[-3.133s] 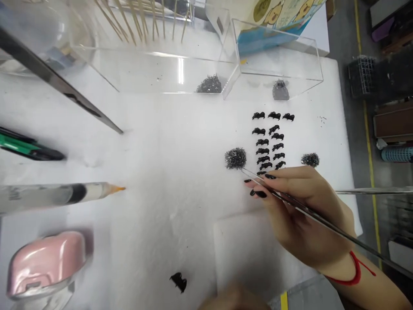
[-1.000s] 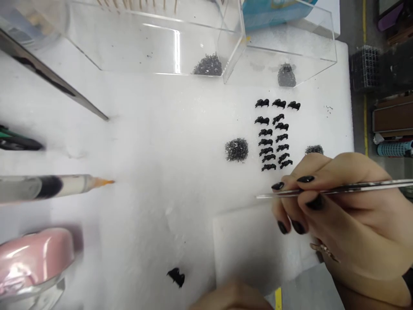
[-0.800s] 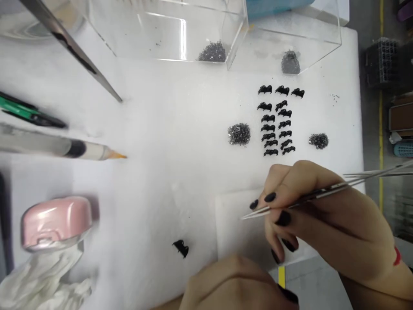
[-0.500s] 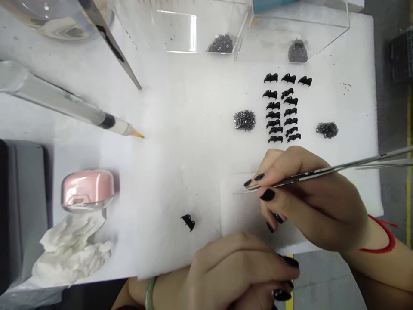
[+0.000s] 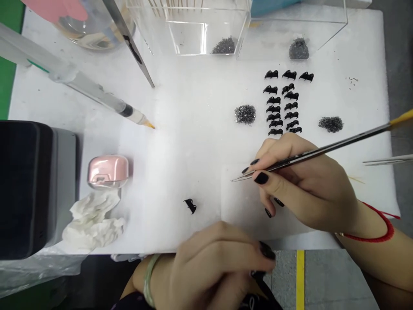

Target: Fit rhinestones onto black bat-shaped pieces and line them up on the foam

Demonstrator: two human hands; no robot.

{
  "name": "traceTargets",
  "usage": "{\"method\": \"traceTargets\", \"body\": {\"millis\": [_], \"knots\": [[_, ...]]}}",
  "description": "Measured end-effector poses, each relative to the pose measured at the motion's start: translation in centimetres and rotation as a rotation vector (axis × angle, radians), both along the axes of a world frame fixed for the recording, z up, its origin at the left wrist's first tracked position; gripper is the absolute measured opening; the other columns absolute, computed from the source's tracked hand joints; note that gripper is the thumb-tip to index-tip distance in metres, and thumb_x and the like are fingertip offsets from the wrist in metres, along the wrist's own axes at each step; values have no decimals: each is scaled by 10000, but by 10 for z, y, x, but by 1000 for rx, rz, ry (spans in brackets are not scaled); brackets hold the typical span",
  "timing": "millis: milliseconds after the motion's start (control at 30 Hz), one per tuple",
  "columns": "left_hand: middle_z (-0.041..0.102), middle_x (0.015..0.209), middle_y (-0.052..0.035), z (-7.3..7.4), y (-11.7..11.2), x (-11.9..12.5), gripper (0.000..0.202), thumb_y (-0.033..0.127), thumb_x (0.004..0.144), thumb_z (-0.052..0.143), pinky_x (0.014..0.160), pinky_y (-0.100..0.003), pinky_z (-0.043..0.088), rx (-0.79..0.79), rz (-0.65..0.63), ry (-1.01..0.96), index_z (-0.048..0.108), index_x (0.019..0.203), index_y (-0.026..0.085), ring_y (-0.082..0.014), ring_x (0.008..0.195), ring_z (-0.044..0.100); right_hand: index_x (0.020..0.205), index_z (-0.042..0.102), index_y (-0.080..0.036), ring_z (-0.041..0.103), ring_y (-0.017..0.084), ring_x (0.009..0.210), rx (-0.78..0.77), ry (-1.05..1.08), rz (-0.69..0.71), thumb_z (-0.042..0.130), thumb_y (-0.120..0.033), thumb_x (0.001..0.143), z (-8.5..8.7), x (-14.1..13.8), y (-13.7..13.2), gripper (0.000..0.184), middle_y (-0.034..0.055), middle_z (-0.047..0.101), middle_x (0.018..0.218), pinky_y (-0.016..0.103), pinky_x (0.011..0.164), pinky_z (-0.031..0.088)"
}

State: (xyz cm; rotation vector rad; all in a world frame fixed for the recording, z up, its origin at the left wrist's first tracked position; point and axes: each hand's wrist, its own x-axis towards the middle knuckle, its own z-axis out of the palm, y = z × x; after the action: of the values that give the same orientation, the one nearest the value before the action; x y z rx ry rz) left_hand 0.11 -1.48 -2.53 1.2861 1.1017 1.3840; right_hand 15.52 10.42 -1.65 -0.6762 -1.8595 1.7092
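My right hand (image 5: 303, 185) pinches a pair of long metal tweezers (image 5: 309, 155), tips pointing left over the white foam pad (image 5: 200, 129). The tips hover right of a single small black clip piece (image 5: 190, 206) and hold nothing I can make out. Beyond the hand, two rows of the same black pieces (image 5: 284, 103) lie between little heaps of tiny dark springs (image 5: 245, 114). My left hand (image 5: 219, 262) rests at the pad's near edge, fingers curled; whether it holds anything is hidden.
A syringe with an orange tip (image 5: 97, 92) and another pair of tweezers (image 5: 129, 43) lie at the left. A pink case (image 5: 108, 171), crumpled tissue (image 5: 93, 219) and a dark box (image 5: 29, 185) sit front left. Clear acrylic boxes (image 5: 245, 30) stand at the back.
My right hand has lifted the tweezers off the spring heap beside the rows and carried them back toward the near edge. My left hand has come into view; the view shifted down.
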Motion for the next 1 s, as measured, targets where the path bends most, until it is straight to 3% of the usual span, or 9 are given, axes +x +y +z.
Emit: {"method": "traceTargets", "body": {"millis": [167,267,367,667,1000], "knots": [[792,960,-84,-6,-18,-5,196,171,1001,699,698,-239,674,-15,30,-51,726,1195,184,-173,788,771,1012,551,-225,607,105,376,1,0,1,551,-82,1034,-1,0,0,144,-111,491,602,195,324,479],[784,934,-65,-10,-28,-7,344,-15,947,611,691,-209,657,-4,42,-114,711,1231,153,-148,775,762,1014,544,-218,613,107,385,-5,-15,0,553,-100,1044,-1,1,0,122,-109,502,605,199,327,481],[777,926,-61,-11,-30,-8,446,-101,868,593,693,-205,650,19,32,-139,706,1234,126,-143,779,752,1021,543,-211,614,110,389,-14,-28,11,559,-120,1050,-1,3,-1,97,-105,507,610,209,324,489],[771,823,-59,-5,-22,-4,421,-126,805,596,595,-194,626,38,83,-76,718,1138,101,-140,673,735,1017,565,-220,609,115,409,-87,-34,-31,608,-216,1060,0,5,-4,61,-77,527,606,229,325,464],[771,815,-55,-2,-24,-2,341,-76,878,668,566,-200,631,-41,116,-105,730,1143,129,-146,661,747,1033,581,-214,610,113,406,-66,-53,-23,612,-231,1071,0,6,-4,52,-79,535,588,228,321,457]]}}
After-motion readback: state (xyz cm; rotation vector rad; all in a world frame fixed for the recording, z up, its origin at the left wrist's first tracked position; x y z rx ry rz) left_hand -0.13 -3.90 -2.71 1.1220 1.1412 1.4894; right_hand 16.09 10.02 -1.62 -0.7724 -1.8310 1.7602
